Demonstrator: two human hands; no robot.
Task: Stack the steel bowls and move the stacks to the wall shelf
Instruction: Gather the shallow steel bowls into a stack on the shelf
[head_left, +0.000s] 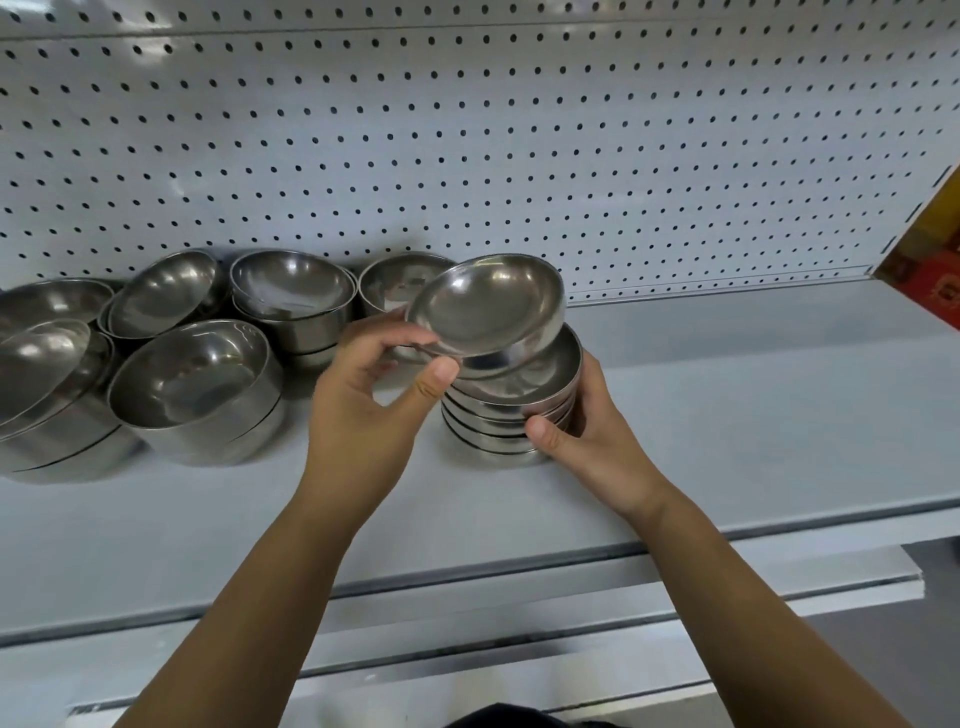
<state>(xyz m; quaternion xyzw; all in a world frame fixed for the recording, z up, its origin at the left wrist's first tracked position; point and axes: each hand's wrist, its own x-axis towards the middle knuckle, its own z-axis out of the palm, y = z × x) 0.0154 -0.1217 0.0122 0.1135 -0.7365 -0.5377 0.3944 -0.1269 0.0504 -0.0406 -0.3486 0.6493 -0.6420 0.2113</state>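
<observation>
A shallow steel bowl tilts above the stack at the middle of the shelf — pinched at its near rim by the left hand, thumb up. The right hand curls round the stack's side — deeper bowls crowd the shelf's left end.

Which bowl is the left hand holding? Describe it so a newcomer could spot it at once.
On the grey shelf below the pegboard wall, find the short stack of shallow bowls that the right hand grips. It is the single shallow bowl tilted over that stack, pinched by the left hand; its neighbours all rest in stacks.
</observation>
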